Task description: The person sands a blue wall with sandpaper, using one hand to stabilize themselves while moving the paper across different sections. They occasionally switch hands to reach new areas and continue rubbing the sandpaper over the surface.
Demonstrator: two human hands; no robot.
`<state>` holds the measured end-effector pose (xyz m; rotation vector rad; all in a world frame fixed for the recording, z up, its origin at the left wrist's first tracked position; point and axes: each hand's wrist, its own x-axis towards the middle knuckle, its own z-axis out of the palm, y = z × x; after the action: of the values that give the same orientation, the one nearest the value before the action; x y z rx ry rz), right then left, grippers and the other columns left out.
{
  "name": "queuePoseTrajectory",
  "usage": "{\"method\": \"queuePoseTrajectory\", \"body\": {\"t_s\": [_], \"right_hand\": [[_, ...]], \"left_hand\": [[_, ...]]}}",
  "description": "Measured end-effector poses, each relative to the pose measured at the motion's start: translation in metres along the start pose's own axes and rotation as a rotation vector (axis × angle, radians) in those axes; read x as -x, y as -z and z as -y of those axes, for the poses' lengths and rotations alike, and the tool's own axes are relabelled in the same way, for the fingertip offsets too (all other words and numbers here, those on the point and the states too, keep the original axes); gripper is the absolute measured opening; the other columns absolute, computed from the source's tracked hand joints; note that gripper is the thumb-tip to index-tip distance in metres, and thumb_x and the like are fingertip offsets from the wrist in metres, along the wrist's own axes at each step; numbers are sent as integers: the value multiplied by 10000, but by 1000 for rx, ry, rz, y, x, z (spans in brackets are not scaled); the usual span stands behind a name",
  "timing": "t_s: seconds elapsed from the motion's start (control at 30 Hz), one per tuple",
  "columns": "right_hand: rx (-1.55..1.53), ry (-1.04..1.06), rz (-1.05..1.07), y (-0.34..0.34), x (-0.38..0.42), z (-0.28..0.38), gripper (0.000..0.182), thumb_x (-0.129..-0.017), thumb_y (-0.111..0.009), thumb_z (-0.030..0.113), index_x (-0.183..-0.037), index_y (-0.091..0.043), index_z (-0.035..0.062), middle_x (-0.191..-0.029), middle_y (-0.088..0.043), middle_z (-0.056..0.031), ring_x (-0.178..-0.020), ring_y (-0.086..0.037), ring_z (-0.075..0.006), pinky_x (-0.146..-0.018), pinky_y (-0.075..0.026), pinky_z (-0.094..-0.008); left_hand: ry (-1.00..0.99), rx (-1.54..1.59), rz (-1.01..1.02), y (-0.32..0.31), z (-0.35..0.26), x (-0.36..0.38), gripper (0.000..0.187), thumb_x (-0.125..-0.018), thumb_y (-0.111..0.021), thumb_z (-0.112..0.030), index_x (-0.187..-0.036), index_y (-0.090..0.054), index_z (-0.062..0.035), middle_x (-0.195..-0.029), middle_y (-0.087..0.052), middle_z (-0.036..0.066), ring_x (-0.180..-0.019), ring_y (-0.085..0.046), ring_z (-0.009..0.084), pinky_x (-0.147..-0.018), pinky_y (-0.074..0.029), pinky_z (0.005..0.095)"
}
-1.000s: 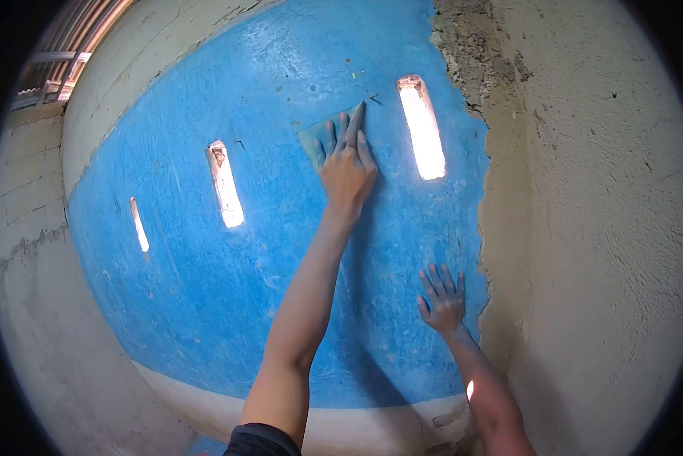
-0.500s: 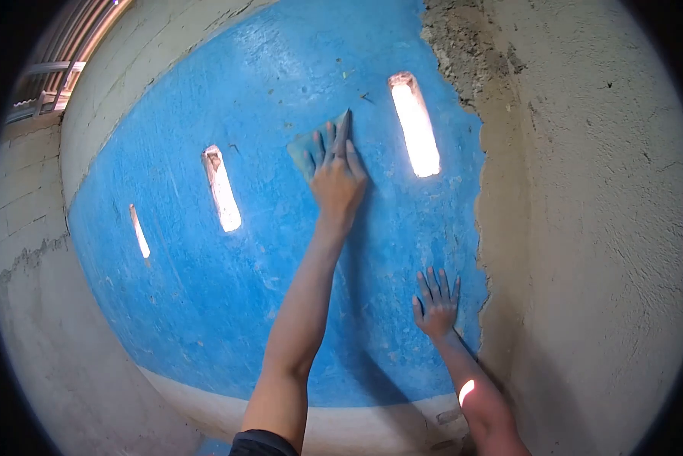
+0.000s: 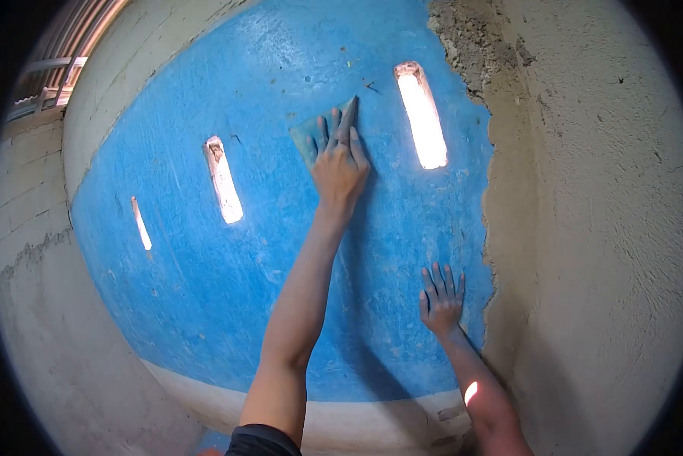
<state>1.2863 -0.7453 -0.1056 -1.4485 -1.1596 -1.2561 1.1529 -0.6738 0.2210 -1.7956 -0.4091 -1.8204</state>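
Observation:
My left hand (image 3: 340, 171) lies on a blue wall (image 3: 280, 251), pressing a thin, pale green sheet that looks like sandpaper (image 3: 303, 137) flat against it. Its fingers are spread over the sheet, and one corner sticks out past the fingertips at the upper right. Lower down and to the right, my right hand (image 3: 442, 305) rests on the same wall with its fingers spread and holds nothing. Bluish dust covers the fingers of both hands. What is under the left palm is hidden.
Bright narrow slots pierce the wall: a right slot (image 3: 423, 118), a middle slot (image 3: 223, 182) and a left slot (image 3: 141, 224). Rough broken plaster (image 3: 467, 45) edges the blue at the upper right. A grey side wall (image 3: 607, 190) stands close on the right.
The view has shifted slightly, so the wall's features sit a little higher and mostly further right. My left hand and the sheet have barely moved on the wall; my right hand stays in place.

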Motion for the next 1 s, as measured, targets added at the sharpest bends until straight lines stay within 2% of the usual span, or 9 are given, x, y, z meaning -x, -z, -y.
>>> {"method": "queuePoseTrajectory", "body": {"t_s": [0.1, 0.17, 0.27, 0.5, 0.63, 0.73, 0.8, 0.9, 1.0], "right_hand": [[-8, 10, -26, -1, 0, -1, 461, -968, -460, 296, -1414, -528, 202, -1462, -500, -42, -1358, -442, -290, -1155, -225, -573], [-5, 8, -33, -2, -1, -1, 462, -966, -462, 291, -1414, -528, 200, -1461, -501, -44, -1358, -442, -292, -1156, -223, -573], [-1, 2, -20, 0, -2, 0, 465, -964, -462, 289, -1415, -527, 194, -1460, -501, -47, -1360, -440, -294, -1157, -222, -573], [33, 14, 13, 2, -1, 0, 470, -966, -457, 293, -1414, -526, 174, -1476, -482, -48, -1365, -432, -295, -1151, -233, -576], [32, 13, -3, 0, -1, 2, 464, -972, -448, 288, -1407, -531, 150, -1475, -483, -52, -1365, -431, -299, -1145, -241, -585], [30, 9, -7, -2, -1, -2, 459, -976, -442, 283, -1400, -534, 136, -1470, -488, -57, -1363, -433, -306, -1143, -241, -588], [34, 16, -4, -1, -1, -1, 458, -976, -438, 278, -1399, -533, 131, -1469, -490, -59, -1361, -433, -312, -1144, -239, -589], [33, 19, 12, -1, 0, -2, 460, -974, -434, 268, -1402, -528, 130, -1471, -488, -65, -1362, -432, -319, -1145, -234, -591], [44, 17, 11, 0, 0, 0, 465, -974, -428, 258, -1412, -517, 131, -1474, -483, -69, -1365, -428, -322, -1149, -226, -590]], "left_hand": [[-35, 14, -50, -11, 5, -36, 466, -1007, -360, -276, -1463, -455, -257, -1440, -501, 162, -1385, -383, 406, -1176, -193, 528], [-45, 94, -98, -24, 10, -90, 469, -1006, -362, -275, -1466, -451, -258, -1440, -502, 160, -1385, -386, 403, -1175, -196, 530], [-54, 14, -143, -43, 18, -113, 474, -1008, -362, -276, -1478, -427, -264, -1445, -498, 154, -1385, -388, 396, -1174, -198, 535], [12, 28, -15, 2, 3, -9, 458, -997, -390, -252, -1445, -482, -279, -1444, -503, 140, -1378, -398, 403, -1167, -205, 559], [-110, 17, -104, -14, 21, -73, 446, -998, -389, -246, -1431, -498, -243, -1437, -509, 141, -1364, -409, 414, -1157, -242, 542], [-96, 76, -110, -21, 25, -99, 455, -1004, -371, -247, -1449, -469, -236, -1439, -505, 148, -1370, -399, 412, -1164, -224, 539], [-82, 63, -109, -16, 24, -81, 473, -1002, -378, -236, -1472, -433, -246, -1445, -497, 151, -1373, -397, 406, -1167, -216, 544], [-76, -24, 12, 9, 14, -11, 479, -995, -398, -232, -1473, -431, -257, -1433, -506, 162, -1347, -433, 411, -1148, -259, 555], [-179, -15, 39, 15, 38, -6, 483, -989, -418, -243, -1471, -431, -253, -1412, -521, 182, -1300, -482, 426, -1110, -326, 559]]}}
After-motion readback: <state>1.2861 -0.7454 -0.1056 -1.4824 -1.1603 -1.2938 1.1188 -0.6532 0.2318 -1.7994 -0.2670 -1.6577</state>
